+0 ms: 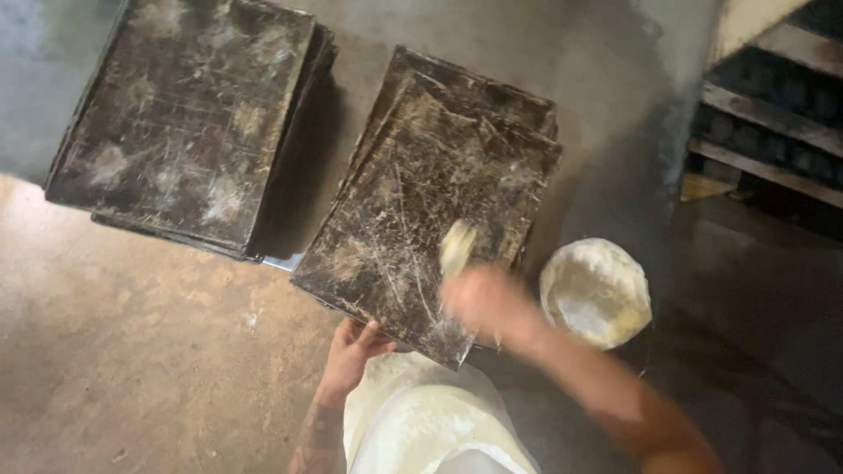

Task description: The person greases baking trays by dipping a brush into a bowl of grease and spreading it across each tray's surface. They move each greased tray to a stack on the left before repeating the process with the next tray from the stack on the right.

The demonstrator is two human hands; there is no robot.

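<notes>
Nearest the viewer, a white cloth garment [421,421] at the frame's lower edge. Left hand [351,349]: fingers curled under the near edge of the top dark, scratched rectangular metal baking tray [421,202], gripping it. Right hand [483,303]: motion-blurred, closed around a pale, cream-coloured brush [457,246] held against the tray surface. Just right of the tray, a round pale bowl [595,292]. Farther left, a second stack of dark trays [184,114] on the grey-brown worktop [132,351]. Far right, metal rack shelves [773,114].

Second stack of dark trays [180,118] at left; metal rack shelves [773,114] at right; brown floor [132,351].
</notes>
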